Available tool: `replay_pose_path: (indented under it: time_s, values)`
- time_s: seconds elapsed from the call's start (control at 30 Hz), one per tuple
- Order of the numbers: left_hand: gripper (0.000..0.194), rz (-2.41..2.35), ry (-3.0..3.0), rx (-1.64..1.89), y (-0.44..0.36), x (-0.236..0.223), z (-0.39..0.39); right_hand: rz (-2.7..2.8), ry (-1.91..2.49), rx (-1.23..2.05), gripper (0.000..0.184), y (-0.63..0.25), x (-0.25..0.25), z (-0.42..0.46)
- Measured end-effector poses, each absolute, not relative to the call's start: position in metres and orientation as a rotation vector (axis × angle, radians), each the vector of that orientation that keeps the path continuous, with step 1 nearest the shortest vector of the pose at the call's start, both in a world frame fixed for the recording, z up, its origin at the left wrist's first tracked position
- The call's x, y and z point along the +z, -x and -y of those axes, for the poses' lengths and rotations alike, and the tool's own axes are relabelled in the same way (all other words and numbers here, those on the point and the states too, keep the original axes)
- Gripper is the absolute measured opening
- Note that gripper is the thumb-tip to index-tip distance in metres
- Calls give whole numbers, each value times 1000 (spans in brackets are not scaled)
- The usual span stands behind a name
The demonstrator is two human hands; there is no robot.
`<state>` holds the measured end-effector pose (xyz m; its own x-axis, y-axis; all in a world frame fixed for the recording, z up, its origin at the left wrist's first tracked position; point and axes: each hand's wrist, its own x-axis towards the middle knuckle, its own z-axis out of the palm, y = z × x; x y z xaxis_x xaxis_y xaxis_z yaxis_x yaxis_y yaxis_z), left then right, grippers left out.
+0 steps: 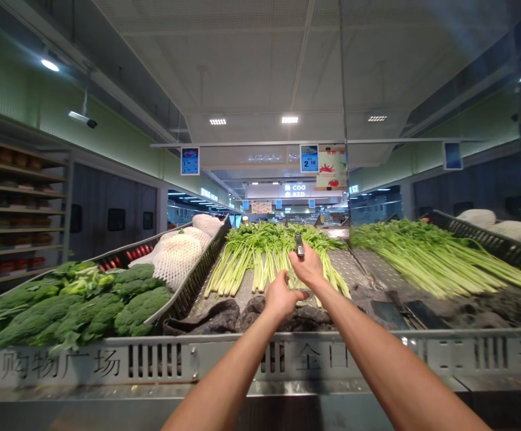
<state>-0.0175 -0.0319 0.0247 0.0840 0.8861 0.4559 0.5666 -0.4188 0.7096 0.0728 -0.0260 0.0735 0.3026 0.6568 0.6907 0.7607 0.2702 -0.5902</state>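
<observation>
Both my arms reach over the front rail of a produce display. My right hand [307, 266] is closed around a small dark metal object [299, 244] that sticks up from its fingers. My left hand [282, 297] is closed in a loose fist just below and left of the right one; what it holds, if anything, is hidden. Both hands hover over the near ends of a pile of long green celery stalks [260, 254] lying on a perforated metal shelf [354, 263].
Broccoli heads [81, 302] fill a tilted black tray on the left, with white net-wrapped produce [179, 251] behind. More green stalks [430, 251] lie to the right past a glass divider [345, 179]. A metal front rail [152, 359] runs across. Dark cloths [224, 314] lie below the celery.
</observation>
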Motion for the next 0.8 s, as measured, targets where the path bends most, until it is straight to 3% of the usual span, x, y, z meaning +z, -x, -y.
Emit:
replay_pose_path:
  time_s: [0.5, 0.8]
  values:
    - [68, -1375, -2055, 1218, -21, 29, 40, 1325, 1395, -202, 19, -113, 70, 33]
    - [76, -1384, -2054, 1080, -42, 10, 48, 1339, 1582, -140, 20, -141, 51, 33]
